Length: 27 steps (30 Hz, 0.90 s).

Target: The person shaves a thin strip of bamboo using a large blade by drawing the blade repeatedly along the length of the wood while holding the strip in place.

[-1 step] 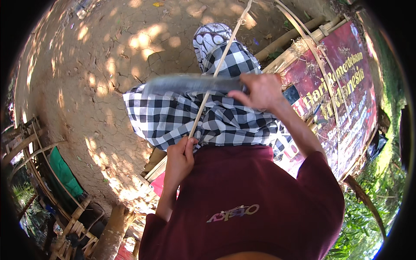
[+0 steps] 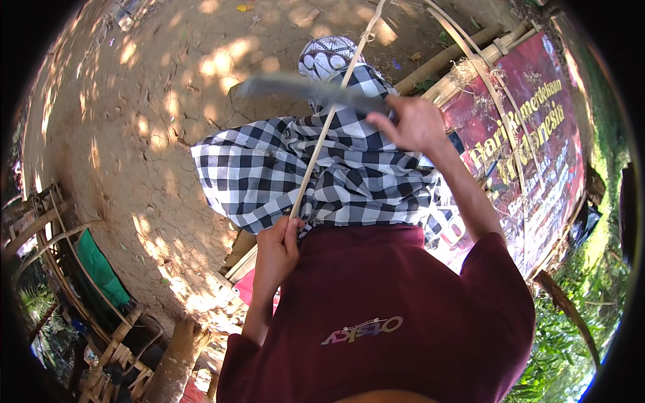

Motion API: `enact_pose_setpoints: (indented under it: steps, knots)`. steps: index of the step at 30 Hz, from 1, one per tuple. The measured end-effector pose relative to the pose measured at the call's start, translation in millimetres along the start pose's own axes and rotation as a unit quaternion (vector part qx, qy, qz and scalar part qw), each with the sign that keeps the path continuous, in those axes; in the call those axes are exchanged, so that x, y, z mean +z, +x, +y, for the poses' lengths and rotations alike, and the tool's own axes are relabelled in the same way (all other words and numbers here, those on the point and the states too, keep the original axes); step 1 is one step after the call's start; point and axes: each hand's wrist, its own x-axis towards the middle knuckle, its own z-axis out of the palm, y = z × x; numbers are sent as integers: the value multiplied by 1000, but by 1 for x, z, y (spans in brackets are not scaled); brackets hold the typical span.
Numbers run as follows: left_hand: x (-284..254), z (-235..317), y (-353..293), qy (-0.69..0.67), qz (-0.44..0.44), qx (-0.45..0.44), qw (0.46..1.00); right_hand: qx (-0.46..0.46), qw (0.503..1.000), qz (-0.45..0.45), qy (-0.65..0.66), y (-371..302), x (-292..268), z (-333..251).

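A long, pale bamboo strip point(image 2: 316, 158) runs from my lap away past my knee and out at the far edge. My left hand point(image 2: 279, 245) is closed on its near end, thumb and fingers pinched, close to my waist. A large dark-bladed knife point(image 2: 306, 93), blurred by motion, lies across the strip farther out, its tip pointing left. My right hand point(image 2: 416, 126) grips the knife at its handle, which the fingers mostly hide. Whether the edge bites into the strip I cannot tell. Black-and-white checkered cloth point(image 2: 248, 174) covers my legs beneath.
A maroon printed banner point(image 2: 537, 134) spreads at my right, with thin strips and pale shavings point(image 2: 463, 70) on it. Bamboo poles point(image 2: 450, 60) edge it. Cracked earth point(image 2: 134, 107) lies ahead and left. A bamboo frame with green cloth point(image 2: 101, 265) stands at the lower left.
The knife and my right hand have moved away from me along the strip, the blade now slanting down to the right. My left hand stays nearly in place.
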Motion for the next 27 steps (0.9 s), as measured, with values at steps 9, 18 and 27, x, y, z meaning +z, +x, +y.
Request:
enact_pose_setpoints:
  steps: [9, 18, 27]
  knots:
    - [-2, -19, -1, -65, -64, -32, 995, 266, 957, 24, 112, -3, -13, 49]
    - [-11, -12, 11, 31, -52, 33, 998, 41, 996, -63, -51, 0, 6, 7]
    - [-37, -35, -6, 16, -89, 3, 996, 316, 941, 39, 112, 6, 22, 118]
